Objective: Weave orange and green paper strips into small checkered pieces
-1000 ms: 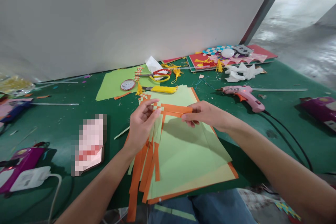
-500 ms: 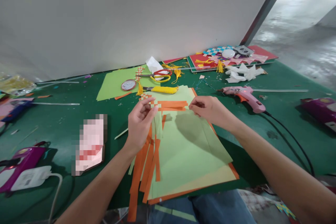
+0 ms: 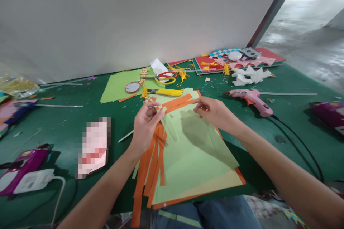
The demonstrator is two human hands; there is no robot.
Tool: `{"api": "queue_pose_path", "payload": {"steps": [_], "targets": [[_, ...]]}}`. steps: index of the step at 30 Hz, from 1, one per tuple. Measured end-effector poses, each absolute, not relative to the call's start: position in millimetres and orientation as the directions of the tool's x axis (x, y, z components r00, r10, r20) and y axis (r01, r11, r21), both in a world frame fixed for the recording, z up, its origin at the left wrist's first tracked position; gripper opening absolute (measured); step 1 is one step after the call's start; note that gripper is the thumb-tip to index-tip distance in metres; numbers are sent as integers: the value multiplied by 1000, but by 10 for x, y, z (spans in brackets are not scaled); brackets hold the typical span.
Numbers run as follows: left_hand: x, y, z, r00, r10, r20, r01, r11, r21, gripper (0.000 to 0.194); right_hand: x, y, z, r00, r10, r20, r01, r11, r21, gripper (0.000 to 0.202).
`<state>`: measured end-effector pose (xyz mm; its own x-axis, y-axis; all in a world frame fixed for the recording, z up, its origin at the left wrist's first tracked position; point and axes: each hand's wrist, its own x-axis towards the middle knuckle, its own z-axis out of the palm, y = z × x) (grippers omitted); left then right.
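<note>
1. Far left on the green-topped table (image 3: 298,114), the flat, blurred pink rectangular object (image 3: 94,143) sits untouched, well apart from your hands.
2. Next come the long, loose orange paper strips (image 3: 143,171), hanging in a bundle below your left wrist and over the table's near edge; their upper ends now bunch closer together.
3. Your left hand (image 3: 146,121) keeps its narrow pinch, thumb against fingers, on the small orange-and-pale-green checkered paper weave (image 3: 161,108). That piece is just above the large pale green paper sheet (image 3: 199,150), near its far left corner, so the weave looks secure.
4. Below it, the narrow pale green paper strips (image 3: 171,128) have swung from hanging nearly straight to slanting rightward, and look blurred.
5. Beside the weave, the two flat orange paper strips (image 3: 178,103) now tilt up to the right; half a second ago they lay level. The whole piece seems to have been turned, so their free ends probably need steadying.
6. Your right hand (image 3: 209,111) is at those ends, fingers curled and nearly closed; you cannot tell from here whether it grips the lower strip or merely touches it.
</note>
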<state>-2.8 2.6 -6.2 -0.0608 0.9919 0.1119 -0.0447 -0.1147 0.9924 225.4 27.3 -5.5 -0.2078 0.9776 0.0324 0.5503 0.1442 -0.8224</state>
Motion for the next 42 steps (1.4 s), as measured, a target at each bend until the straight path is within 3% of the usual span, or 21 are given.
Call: {"api": "queue_pose_path", "payload": {"steps": [3, 8, 12, 17, 19, 22, 25, 30, 33, 37, 39, 42], "targets": [[-31, 13, -67, -22, 995, 95, -47, -96, 994, 25, 2224, 258, -31, -278, 959, -60, 543, 105, -833, 21], [-14, -46, -19, 23, 997, 67, 114, -69, 991, 27, 2094, 177, 30, -423, 897, -126, 421, 71, -904, 43], [-9, -78, -3, 67, 997, 44, 209, -57, 976, 28, 1982, 113, -11, -509, 859, -47, 316, 136, -939, 36], [-8, -70, -41, 143, 988, 55, 216, -85, 973, 35, 1939, 88, -82, -408, 903, 133, 365, 296, -883, 33], [1, -59, -58, 162, 986, 36, 156, -62, 986, 38, 1970, 101, -97, -351, 864, 360, 410, 488, -770, 23], [14, -47, -67, 197, 979, -54, 26, 49, 998, 45, 2052, 138, -115, -391, 648, 654, 518, 742, -426, 18], [18, -47, -49, 286, 946, -149, 1, 155, 988, 41, 2114, 165, -127, -468, 516, 717, 579, 792, -192, 21], [21, -62, -15, 357, 919, -168, 64, 155, 986, 37, 2079, 145, -134, -501, 456, 736, 598, 797, -86, 23], [20, -60, -31, 306, 940, -151, 89, 130, 987, 38, 2059, 141, -122, -408, 516, 753, 653, 742, -154, 30], [8, -51, -58, 223, 971, -81, 71, 67, 995, 36, 2131, 195, -69, -68, 727, 683, 675, 538, -505, 19], [5, -50, -55, 206, 977, -47, 67, 34, 997, 34, 2175, 225, -28, -16, 886, 464, 585, 385, -714, 11], [11, -60, -34, 187, 982, -11, 86, -5, 996, 33, 2176, 227, 27, -286, 958, 29, 437, 157, -885, 35]]}}
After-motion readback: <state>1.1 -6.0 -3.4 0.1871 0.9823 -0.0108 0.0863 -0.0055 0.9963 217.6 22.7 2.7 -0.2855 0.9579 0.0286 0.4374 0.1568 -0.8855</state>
